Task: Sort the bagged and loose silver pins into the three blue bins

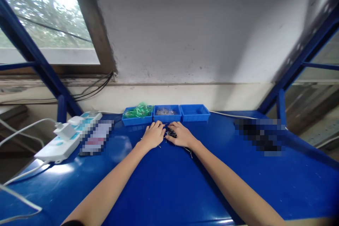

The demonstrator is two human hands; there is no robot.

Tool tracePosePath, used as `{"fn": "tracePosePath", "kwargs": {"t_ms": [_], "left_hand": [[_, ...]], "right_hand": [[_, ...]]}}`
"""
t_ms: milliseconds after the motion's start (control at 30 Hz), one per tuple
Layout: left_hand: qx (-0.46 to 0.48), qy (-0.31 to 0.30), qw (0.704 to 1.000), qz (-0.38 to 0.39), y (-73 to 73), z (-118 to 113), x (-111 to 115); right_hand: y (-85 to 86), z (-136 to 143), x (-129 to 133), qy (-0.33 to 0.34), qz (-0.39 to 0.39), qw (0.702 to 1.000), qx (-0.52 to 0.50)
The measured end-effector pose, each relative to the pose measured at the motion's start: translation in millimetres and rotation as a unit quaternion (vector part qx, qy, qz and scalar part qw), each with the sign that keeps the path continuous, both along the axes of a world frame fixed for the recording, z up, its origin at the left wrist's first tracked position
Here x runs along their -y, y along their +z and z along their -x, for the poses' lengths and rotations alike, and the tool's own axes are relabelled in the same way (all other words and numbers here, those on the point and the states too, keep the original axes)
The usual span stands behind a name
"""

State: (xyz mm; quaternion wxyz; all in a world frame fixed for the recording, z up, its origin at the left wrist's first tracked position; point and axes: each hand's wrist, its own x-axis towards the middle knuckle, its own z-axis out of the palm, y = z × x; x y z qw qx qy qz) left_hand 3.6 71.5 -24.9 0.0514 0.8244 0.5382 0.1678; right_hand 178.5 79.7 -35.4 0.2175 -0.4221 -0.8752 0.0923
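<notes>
Both hands rest close together near the middle of the blue table, just in front of the bins. My left hand [154, 135] is bent over the tabletop, with thin pieces sticking out beside it; what its fingers hold is too small to tell. My right hand [181, 134] curls at the right side of a small dark pile of thin parts [172, 133], its thumb and fingers around the pile's edge. Some thin pieces [189, 152] lie below the right wrist.
Behind my hands stand a blue bin with green plastic [139, 111], a bin with small clear items [166, 112] and an empty blue bin [194, 113]. A white power strip [59, 144] and a blurred flat object [97, 137] lie left; a blurred dark object [261, 136] lies right.
</notes>
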Motion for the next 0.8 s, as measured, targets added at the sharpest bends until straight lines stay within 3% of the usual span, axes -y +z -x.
{"fn": "tracePosePath", "kwargs": {"t_ms": [133,233,333,433,500,600,700,800], "left_hand": [[0.004,-0.009,1.0,0.01,13.1,9,23],[0.025,-0.027,0.999,0.013,18.8,33,44],[0.005,-0.04,0.999,0.03,15.7,64,63],[-0.033,-0.049,0.996,0.063,6.3,78,70],[-0.045,-0.059,0.995,0.069,0.4,68,65],[-0.042,-0.089,0.993,0.06,-4.3,36,45],[-0.04,-0.13,0.989,0.064,-4.8,5,29],[-0.029,-0.149,0.985,0.083,-3.4,-8,28]], "right_hand": [[10.5,-1,10,0.047,0.016,0.998,-0.035],[24.8,-19,23,0.07,0.027,0.994,-0.084],[30.1,-52,46,0.089,0.044,0.993,-0.063],[20.2,-79,65,0.095,0.07,0.993,0.009],[10.3,-83,67,0.081,0.069,0.994,0.025],[1.4,-64,52,0.081,0.067,0.994,0.018],[3.2,-32,35,0.107,0.078,0.991,0.011],[7.2,-7,34,0.093,0.081,0.992,-0.006]]}}
